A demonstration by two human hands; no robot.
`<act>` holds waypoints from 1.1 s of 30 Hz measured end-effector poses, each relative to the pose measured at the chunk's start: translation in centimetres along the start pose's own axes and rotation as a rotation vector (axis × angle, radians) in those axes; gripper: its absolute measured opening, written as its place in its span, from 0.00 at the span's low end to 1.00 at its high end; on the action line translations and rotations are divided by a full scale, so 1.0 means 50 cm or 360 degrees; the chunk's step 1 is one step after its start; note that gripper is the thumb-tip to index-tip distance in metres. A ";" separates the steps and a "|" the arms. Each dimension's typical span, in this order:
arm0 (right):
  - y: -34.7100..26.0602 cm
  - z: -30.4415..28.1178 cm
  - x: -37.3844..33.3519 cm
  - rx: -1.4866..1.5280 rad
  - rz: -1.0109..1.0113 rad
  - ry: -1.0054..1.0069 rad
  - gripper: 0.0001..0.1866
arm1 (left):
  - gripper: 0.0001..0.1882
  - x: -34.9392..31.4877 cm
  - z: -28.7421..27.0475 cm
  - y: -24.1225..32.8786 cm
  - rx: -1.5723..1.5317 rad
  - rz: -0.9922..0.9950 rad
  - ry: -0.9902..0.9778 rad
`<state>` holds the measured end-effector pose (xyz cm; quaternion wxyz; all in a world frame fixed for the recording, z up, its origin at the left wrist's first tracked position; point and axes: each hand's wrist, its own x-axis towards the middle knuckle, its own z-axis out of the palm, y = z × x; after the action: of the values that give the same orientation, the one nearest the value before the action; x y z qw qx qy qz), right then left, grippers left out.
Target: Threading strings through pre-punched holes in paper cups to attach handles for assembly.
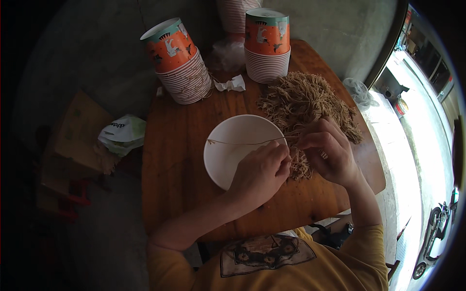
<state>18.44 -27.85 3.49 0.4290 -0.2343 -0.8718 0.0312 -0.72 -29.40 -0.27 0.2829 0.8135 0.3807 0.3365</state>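
A thin tan cord (pixel 233 143) stretches above a round white paper bowl (pixel 217 169), its small knotted end near the bowl's left rim. My right hand (pixel 332 153) pinches the cord between thumb and fingertips, beside a heap of tan cords (pixel 310 99). Fingers curled, my left hand (pixel 261 172) is closed at the cord over the bowl's right side; its fingertips are mostly hidden behind the back of the hand. The bowl rests on the wooden table (pixel 179 194).
Two stacks of upturned orange-and-teal paper buckets (pixel 177 63) (pixel 267 48) stand at the back, the left one draped with cords. Crumpled white paper (pixel 230 84) lies between them. A plastic bag (pixel 124 133) sits on a cardboard box (pixel 80 131) at left.
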 end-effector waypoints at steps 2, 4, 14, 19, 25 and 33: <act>0.002 0.005 -0.008 -0.0054 0.0007 0.0030 0.14 | 0.09 0.000 -0.005 0.008 0.0416 0.0139 0.0032; 0.005 0.007 -0.016 -0.0100 0.0065 0.0073 0.14 | 0.09 -0.003 -0.007 0.009 0.0407 0.0152 0.0012; 0.027 0.022 -0.018 0.0021 0.0263 0.0194 0.13 | 0.16 -0.083 -0.019 0.005 0.0628 0.0142 -0.0066; 0.029 0.026 -0.010 0.0144 0.0266 0.0212 0.14 | 0.24 -0.074 -0.033 0.024 0.0504 0.0031 -0.0044; 0.016 0.030 -0.011 0.0067 0.0229 0.0101 0.14 | 0.27 -0.074 -0.036 0.014 0.0610 0.0187 -0.0101; 0.056 0.027 -0.006 0.0176 0.0465 0.0394 0.10 | 0.22 -0.128 -0.129 -0.030 0.0827 0.0318 -0.0080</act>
<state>18.63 -25.30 1.68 0.5361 -0.3365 -0.7660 0.1120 -9.39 -32.43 0.49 0.0397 0.9004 0.3649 0.2337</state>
